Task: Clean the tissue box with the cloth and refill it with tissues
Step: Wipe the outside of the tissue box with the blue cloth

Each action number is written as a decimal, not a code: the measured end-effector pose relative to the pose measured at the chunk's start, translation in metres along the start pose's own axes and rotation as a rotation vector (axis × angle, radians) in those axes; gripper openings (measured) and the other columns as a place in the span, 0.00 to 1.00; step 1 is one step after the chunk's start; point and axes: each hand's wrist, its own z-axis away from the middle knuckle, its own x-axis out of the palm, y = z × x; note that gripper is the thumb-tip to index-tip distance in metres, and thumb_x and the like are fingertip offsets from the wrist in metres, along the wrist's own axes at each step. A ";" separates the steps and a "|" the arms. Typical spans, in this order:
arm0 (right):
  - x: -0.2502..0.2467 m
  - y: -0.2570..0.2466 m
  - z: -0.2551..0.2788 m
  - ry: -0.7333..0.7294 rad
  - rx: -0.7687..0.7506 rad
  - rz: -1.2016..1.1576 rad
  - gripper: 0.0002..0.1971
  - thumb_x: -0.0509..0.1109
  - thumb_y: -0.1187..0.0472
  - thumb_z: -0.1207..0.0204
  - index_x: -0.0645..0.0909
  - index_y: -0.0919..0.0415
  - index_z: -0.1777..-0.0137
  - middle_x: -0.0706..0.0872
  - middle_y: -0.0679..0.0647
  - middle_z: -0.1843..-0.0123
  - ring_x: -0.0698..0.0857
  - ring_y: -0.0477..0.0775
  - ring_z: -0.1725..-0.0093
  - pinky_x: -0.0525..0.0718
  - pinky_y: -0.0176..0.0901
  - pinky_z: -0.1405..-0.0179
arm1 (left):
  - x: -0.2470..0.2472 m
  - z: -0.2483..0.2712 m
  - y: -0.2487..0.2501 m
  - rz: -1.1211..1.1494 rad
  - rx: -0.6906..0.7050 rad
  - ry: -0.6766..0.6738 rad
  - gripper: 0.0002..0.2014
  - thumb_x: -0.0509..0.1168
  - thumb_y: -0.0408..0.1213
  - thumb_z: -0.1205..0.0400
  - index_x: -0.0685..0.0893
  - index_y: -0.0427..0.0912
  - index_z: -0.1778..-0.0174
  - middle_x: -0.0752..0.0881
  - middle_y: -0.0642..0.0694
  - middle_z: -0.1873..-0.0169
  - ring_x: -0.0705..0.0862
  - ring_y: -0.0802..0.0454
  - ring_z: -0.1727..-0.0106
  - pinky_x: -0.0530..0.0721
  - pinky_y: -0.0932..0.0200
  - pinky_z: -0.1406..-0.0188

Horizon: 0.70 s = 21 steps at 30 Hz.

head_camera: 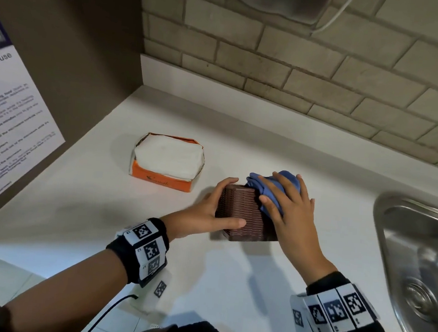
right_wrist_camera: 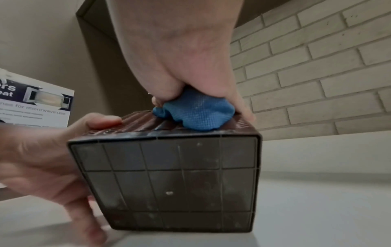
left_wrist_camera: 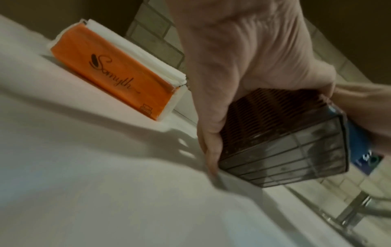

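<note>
On the white counter, my left hand gripped the brown woven tissue box on its side while my right hand pressed the blue cloth against its upper face. Wiping was underway, I judged; next I'd turn the box, then reach left of my grip for the orange tissue pack.

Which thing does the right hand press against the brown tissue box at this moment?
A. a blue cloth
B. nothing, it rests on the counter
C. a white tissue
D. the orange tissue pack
A: the right hand presses a bunched blue cloth onto the woven side of the brown tissue box, while the left hand holds the box steady; the orange tissue pack lies apart on the counter.
</note>
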 end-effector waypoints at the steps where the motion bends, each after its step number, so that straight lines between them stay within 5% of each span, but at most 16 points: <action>1: -0.002 0.001 -0.002 0.006 -0.002 0.001 0.21 0.51 0.38 0.18 0.68 0.34 0.26 0.70 0.43 0.22 0.56 0.55 0.17 0.63 0.71 0.25 | 0.000 0.000 0.002 0.027 -0.033 -0.017 0.43 0.75 0.52 0.30 0.55 0.76 0.26 0.70 0.47 0.26 0.77 0.46 0.28 0.84 0.45 0.35; 5: 0.000 -0.002 -0.005 0.013 0.011 -0.028 0.19 0.56 0.44 0.17 0.68 0.31 0.27 0.70 0.42 0.22 0.55 0.53 0.17 0.70 0.69 0.31 | 0.000 0.000 0.004 0.156 -0.107 -0.024 0.37 0.74 0.45 0.26 0.61 0.77 0.30 0.74 0.46 0.29 0.84 0.40 0.36 0.88 0.38 0.45; 8: 0.003 -0.011 0.001 0.014 0.010 0.007 0.21 0.51 0.39 0.18 0.66 0.30 0.26 0.65 0.40 0.19 0.45 0.55 0.15 0.52 0.74 0.24 | 0.002 0.000 0.003 0.282 -0.076 -0.012 0.32 0.70 0.30 0.20 0.65 0.66 0.30 0.78 0.46 0.35 0.84 0.49 0.41 0.90 0.48 0.52; 11: 0.013 -0.019 0.012 -0.058 -0.163 0.114 0.26 0.44 0.36 0.19 0.59 0.32 0.21 0.57 0.38 0.15 0.40 0.58 0.14 0.45 0.70 0.22 | 0.004 0.000 0.001 0.319 -0.040 0.009 0.32 0.68 0.27 0.19 0.65 0.60 0.26 0.82 0.46 0.35 0.83 0.51 0.37 0.89 0.54 0.48; 14: 0.012 0.001 0.014 -0.069 -0.261 0.188 0.25 0.53 0.47 0.17 0.58 0.37 0.19 0.56 0.44 0.14 0.46 0.65 0.15 0.55 0.68 0.20 | 0.001 -0.001 0.000 0.330 -0.063 0.041 0.32 0.68 0.28 0.19 0.64 0.59 0.25 0.83 0.49 0.40 0.85 0.49 0.42 0.90 0.60 0.57; 16: 0.003 0.022 0.011 -0.014 -0.168 0.168 0.26 0.61 0.55 0.17 0.63 0.43 0.20 0.59 0.49 0.15 0.53 0.71 0.17 0.63 0.70 0.22 | -0.003 -0.003 0.000 0.358 -0.095 0.038 0.31 0.67 0.29 0.18 0.64 0.61 0.26 0.81 0.50 0.43 0.85 0.48 0.44 0.90 0.59 0.62; 19: 0.000 0.021 0.014 0.047 -0.059 0.197 0.25 0.49 0.43 0.16 0.65 0.45 0.20 0.59 0.50 0.15 0.59 0.74 0.19 0.69 0.66 0.26 | -0.004 -0.005 0.000 0.368 -0.117 0.041 0.31 0.67 0.30 0.18 0.64 0.62 0.26 0.81 0.49 0.43 0.85 0.45 0.42 0.90 0.57 0.60; 21: 0.013 0.004 0.024 -0.014 -0.079 0.279 0.30 0.39 0.35 0.18 0.56 0.40 0.18 0.51 0.46 0.14 0.51 0.69 0.16 0.64 0.58 0.27 | -0.003 -0.006 -0.001 0.363 -0.111 0.055 0.31 0.67 0.29 0.18 0.64 0.60 0.25 0.83 0.48 0.44 0.85 0.45 0.43 0.91 0.52 0.55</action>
